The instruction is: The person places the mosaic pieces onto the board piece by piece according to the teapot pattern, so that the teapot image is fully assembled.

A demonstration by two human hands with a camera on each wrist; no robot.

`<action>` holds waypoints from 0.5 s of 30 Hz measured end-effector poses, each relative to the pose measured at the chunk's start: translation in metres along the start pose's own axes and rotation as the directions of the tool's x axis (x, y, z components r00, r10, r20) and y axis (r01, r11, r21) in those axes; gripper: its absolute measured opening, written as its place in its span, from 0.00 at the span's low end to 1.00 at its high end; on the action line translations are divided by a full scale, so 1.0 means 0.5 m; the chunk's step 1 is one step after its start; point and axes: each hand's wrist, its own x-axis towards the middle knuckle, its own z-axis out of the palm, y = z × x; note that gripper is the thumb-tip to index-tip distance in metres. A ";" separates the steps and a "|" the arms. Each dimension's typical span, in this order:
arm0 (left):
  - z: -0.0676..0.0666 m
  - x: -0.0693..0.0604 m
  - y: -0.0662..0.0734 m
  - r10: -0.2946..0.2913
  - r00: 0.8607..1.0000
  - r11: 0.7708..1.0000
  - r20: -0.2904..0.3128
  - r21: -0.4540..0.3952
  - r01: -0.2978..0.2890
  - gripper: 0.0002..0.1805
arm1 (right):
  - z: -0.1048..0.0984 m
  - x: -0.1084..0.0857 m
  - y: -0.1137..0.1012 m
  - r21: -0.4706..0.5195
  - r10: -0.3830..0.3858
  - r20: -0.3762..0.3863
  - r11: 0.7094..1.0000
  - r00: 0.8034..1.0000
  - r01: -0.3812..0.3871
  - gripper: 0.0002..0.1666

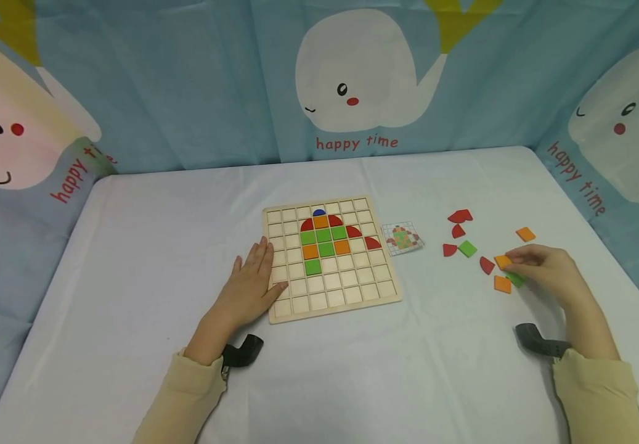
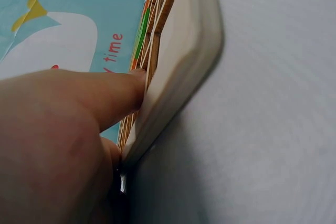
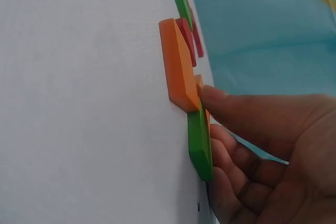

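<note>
While the right hand (image 1: 551, 272) pinches an orange tile (image 1: 501, 262) in its grip, well right of the board (image 1: 332, 282), careless lifting could knock the adjacent green tile (image 1: 515, 279), and the straight-fingered left hand (image 1: 244, 291), pushing sideways, might skew the board.

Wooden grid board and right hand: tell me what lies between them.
The head view shows the pattern card beside the board, bare white cloth, then red pieces and a green square, with orange squares by the right hand.
</note>
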 end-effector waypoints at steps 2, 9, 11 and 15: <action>0.000 0.000 0.000 0.001 1.000 1.000 -0.004 0.001 -0.001 0.43 | 0.000 0.002 0.000 -0.006 -0.009 -0.005 1.000 1.000 0.009 0.30; 0.004 0.000 -0.002 -0.001 1.000 1.000 -0.009 0.006 0.001 0.43 | 0.003 0.011 -0.001 0.000 0.012 0.015 1.000 1.000 -0.012 0.30; 0.004 0.000 -0.003 -0.001 1.000 1.000 -0.009 0.004 0.001 0.43 | 0.003 0.013 0.000 0.000 0.015 0.027 1.000 1.000 -0.015 0.30; 0.004 0.000 -0.001 -0.002 1.000 1.000 -0.009 0.003 0.002 0.43 | 0.003 0.013 0.001 -0.009 -0.011 0.023 1.000 1.000 0.011 0.26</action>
